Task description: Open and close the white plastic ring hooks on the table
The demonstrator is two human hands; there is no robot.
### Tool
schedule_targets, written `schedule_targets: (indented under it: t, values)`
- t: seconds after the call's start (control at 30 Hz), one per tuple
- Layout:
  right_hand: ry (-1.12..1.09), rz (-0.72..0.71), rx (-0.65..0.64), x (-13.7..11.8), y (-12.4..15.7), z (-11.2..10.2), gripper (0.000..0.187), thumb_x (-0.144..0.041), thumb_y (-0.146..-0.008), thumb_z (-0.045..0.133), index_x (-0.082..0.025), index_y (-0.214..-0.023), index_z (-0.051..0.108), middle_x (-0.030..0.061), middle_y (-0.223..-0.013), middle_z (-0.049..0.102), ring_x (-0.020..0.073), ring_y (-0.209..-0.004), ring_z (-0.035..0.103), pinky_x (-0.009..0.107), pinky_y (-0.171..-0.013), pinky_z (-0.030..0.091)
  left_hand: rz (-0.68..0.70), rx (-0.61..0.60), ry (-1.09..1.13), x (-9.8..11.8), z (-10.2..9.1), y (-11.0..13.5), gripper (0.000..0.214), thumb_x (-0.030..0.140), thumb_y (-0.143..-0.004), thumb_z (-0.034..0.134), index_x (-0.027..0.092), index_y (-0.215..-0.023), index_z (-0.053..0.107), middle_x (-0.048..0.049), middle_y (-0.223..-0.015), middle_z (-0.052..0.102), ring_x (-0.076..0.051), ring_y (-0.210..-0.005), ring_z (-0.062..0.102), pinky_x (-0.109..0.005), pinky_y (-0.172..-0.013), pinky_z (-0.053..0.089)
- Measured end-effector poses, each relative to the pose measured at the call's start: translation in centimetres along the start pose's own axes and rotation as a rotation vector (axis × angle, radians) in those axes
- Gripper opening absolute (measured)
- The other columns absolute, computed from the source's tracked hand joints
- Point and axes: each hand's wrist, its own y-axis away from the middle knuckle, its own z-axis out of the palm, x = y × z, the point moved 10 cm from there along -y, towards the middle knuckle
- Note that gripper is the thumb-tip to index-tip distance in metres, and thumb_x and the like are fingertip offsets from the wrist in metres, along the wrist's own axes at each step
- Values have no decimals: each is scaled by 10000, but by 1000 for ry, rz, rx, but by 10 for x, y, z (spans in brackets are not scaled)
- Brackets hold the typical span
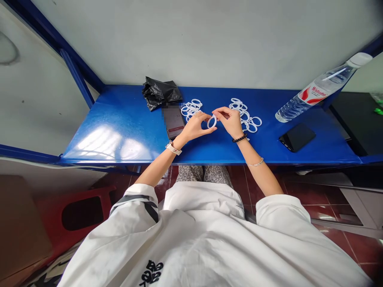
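Between my two hands, a white ring is held up just above the blue table. The fingers and thumb of my left hand close around its left and lower side. At the ring's top, the fingertips of my right hand pinch its edge. Beyond my left hand lies a pile of similar white rings, partly hidden by that hand. A second group of white rings is spread beside and behind my right hand. What the right fingertips cover cannot be made out.
A phone lies left of my left hand, with a crumpled black plastic bag behind it. To the right are a water bottle and a dark phone. Blue posts frame the table, and a wall stands behind.
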Motion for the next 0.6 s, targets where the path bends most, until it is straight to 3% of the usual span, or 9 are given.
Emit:
schedule_targets:
  t: [0.17, 0.33, 0.6]
  values:
    - [69, 14, -63, -3, 1, 3, 437, -629, -932, 667, -219, -1013, 796, 98, -1072, 805, 278, -985, 765, 443, -932, 637, -11, 10, -6, -4, 2, -1, 345, 467, -906, 735, 179, -1093, 688, -89, -981, 728, -254, -963, 672, -398, -883, 558]
    - [126, 19, -99, -6, 2, 5, 418, -591, -974, 622, -238, -1118, 793, 106, -1184, 789, 292, -1084, 749, 459, -992, 622, -22, 68, -23, -9, -1, -1, 404, 398, -903, 753, 188, -1236, 659, -78, -961, 726, -256, -964, 670, -378, -856, 549]
    - [134, -5, -68, -6, 0, 3, 387, -564, -982, 617, -231, -1090, 783, 104, -1158, 790, 289, -1062, 739, 458, -982, 613, -21, 80, -32, -7, -5, -1, 457, 320, -913, 733, 176, -1330, 615, -97, -1059, 731, -259, -1034, 676, -365, -887, 553]
